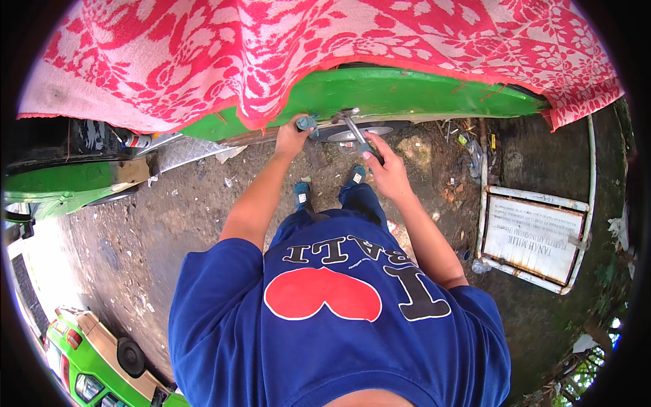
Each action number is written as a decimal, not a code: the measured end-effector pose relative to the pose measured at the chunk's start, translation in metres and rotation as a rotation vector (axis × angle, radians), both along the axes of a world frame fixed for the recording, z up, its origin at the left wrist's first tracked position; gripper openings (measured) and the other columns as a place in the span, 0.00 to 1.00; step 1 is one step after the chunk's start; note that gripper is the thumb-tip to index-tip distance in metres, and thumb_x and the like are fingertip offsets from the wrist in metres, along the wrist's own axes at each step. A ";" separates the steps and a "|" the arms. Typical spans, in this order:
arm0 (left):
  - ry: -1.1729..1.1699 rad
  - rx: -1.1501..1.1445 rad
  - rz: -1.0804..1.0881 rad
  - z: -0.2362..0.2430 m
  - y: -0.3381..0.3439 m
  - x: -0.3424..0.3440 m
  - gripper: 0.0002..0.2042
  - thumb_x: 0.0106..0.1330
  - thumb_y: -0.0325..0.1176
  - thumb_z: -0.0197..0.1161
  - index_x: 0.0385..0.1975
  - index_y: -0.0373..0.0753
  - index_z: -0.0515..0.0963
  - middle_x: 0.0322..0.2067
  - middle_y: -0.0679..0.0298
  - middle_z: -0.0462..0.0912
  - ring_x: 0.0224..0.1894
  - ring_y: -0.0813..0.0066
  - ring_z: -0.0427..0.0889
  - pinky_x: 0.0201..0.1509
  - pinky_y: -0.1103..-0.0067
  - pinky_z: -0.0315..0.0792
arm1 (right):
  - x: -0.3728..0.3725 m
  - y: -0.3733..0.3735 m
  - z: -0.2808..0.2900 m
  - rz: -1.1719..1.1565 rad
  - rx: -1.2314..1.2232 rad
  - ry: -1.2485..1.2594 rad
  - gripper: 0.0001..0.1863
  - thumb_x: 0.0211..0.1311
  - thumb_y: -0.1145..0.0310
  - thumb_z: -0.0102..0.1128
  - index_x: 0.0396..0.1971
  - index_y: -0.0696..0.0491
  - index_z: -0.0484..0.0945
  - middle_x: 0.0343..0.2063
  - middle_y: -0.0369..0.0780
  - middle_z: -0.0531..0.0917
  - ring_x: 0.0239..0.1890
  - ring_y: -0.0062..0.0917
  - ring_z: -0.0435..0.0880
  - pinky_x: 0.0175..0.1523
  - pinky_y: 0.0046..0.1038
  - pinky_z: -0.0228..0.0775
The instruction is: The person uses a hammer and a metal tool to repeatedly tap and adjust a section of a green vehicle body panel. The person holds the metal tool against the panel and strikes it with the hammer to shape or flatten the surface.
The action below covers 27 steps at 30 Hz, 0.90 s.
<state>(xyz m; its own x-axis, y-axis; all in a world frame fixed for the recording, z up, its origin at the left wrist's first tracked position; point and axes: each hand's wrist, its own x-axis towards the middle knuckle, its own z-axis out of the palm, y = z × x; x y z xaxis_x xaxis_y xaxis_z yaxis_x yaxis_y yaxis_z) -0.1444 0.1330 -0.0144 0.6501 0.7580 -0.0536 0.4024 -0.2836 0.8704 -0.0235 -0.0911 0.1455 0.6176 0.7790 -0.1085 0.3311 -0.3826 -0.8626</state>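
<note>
My right hand [388, 169] is closed round the dark grip of a hammer [355, 131]. Its metal head is up by the lower edge of a green vehicle panel [393, 88]; whether it touches the panel I cannot tell. To its left, my left hand [291, 141] is wrapped round a small, dark teal, rounded object [306, 124], held close to the same edge. What kind of thing it is I cannot make out, and my fingers partly cover it. Below the panel, between my hands, a wheel [366, 132] shows in part.
A red-and-white patterned cloth [183, 61] drapes over the panel. On the right stands a rusty white-framed sign [536, 234], with litter and a plastic bottle [481, 266] near it. Another green vehicle [102, 359] is at lower left, and green bodywork [57, 186] at left. Bare ground [183, 217] surrounds my feet.
</note>
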 end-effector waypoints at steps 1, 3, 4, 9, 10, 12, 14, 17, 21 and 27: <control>-0.063 0.009 -0.005 0.003 0.002 0.003 0.18 0.56 0.30 0.72 0.47 0.40 0.79 0.44 0.50 0.85 0.50 0.54 0.83 0.52 0.68 0.76 | 0.003 0.006 -0.007 0.026 0.072 -0.062 0.23 0.68 0.67 0.59 0.63 0.47 0.72 0.37 0.35 0.81 0.25 0.12 0.72 0.29 0.20 0.68; -0.166 0.015 -0.003 0.008 0.003 -0.005 0.18 0.56 0.29 0.72 0.47 0.39 0.79 0.44 0.51 0.85 0.50 0.56 0.84 0.53 0.69 0.76 | -0.001 0.012 0.003 0.010 0.054 0.053 0.23 0.69 0.67 0.59 0.63 0.48 0.71 0.46 0.37 0.80 0.35 0.16 0.74 0.37 0.21 0.68; -0.190 -0.028 0.005 0.010 0.000 -0.010 0.17 0.56 0.28 0.72 0.46 0.38 0.79 0.44 0.51 0.85 0.51 0.56 0.84 0.53 0.70 0.76 | -0.002 0.014 0.008 -0.003 0.042 0.107 0.23 0.69 0.68 0.58 0.63 0.48 0.71 0.51 0.38 0.80 0.40 0.17 0.76 0.41 0.22 0.68; -0.246 -0.045 -0.086 0.009 -0.001 -0.036 0.16 0.57 0.24 0.70 0.46 0.37 0.79 0.47 0.52 0.85 0.53 0.57 0.83 0.57 0.71 0.75 | 0.004 0.009 0.015 -0.122 0.032 0.283 0.23 0.68 0.69 0.59 0.62 0.51 0.73 0.51 0.38 0.82 0.41 0.19 0.80 0.50 0.24 0.72; -0.239 -0.010 -0.117 0.005 -0.004 -0.040 0.16 0.56 0.23 0.69 0.46 0.38 0.79 0.48 0.53 0.84 0.54 0.57 0.82 0.57 0.71 0.75 | 0.004 0.007 0.015 -0.140 0.018 0.314 0.23 0.68 0.69 0.59 0.62 0.51 0.73 0.50 0.37 0.82 0.36 0.17 0.79 0.47 0.23 0.72; -0.228 0.058 -0.173 0.000 -0.008 -0.043 0.18 0.55 0.20 0.67 0.46 0.39 0.79 0.50 0.53 0.83 0.55 0.56 0.81 0.58 0.72 0.74 | 0.004 0.000 0.005 -0.164 0.034 0.283 0.23 0.68 0.69 0.59 0.62 0.50 0.73 0.44 0.34 0.82 0.30 0.14 0.75 0.36 0.22 0.71; -0.232 0.084 -0.210 -0.007 -0.012 -0.041 0.17 0.55 0.21 0.69 0.46 0.39 0.79 0.51 0.54 0.82 0.55 0.55 0.81 0.58 0.71 0.74 | 0.005 -0.008 0.000 -0.185 -0.006 0.307 0.22 0.68 0.69 0.59 0.62 0.49 0.73 0.39 0.35 0.82 0.29 0.14 0.75 0.32 0.21 0.69; -0.214 0.128 -0.236 -0.016 -0.020 -0.040 0.17 0.55 0.20 0.69 0.45 0.39 0.79 0.53 0.54 0.81 0.56 0.55 0.80 0.59 0.70 0.73 | 0.002 -0.019 -0.010 -0.234 0.001 0.388 0.23 0.68 0.68 0.60 0.62 0.48 0.74 0.31 0.33 0.80 0.24 0.13 0.72 0.26 0.20 0.65; -0.203 0.140 -0.245 -0.019 -0.025 -0.035 0.18 0.53 0.17 0.66 0.45 0.38 0.78 0.55 0.53 0.80 0.58 0.54 0.79 0.59 0.70 0.73 | -0.001 -0.026 -0.007 -0.259 -0.050 0.369 0.23 0.68 0.66 0.60 0.63 0.46 0.74 0.25 0.31 0.77 0.19 0.12 0.69 0.24 0.20 0.63; -0.288 0.035 -0.324 -0.017 -0.033 -0.023 0.20 0.50 0.14 0.62 0.45 0.38 0.78 0.55 0.54 0.80 0.58 0.53 0.78 0.60 0.70 0.73 | -0.002 -0.032 -0.005 -0.281 -0.068 0.353 0.23 0.68 0.65 0.60 0.63 0.44 0.74 0.25 0.31 0.77 0.19 0.12 0.68 0.24 0.20 0.63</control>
<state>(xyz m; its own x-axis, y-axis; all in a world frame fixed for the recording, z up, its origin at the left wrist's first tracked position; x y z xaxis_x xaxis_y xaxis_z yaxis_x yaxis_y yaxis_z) -0.1676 0.1001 -0.0313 0.8395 0.5101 0.1873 0.0295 -0.3869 0.9216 -0.0257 -0.1227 0.1404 0.7199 0.5704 -0.3954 -0.1036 -0.4750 -0.8738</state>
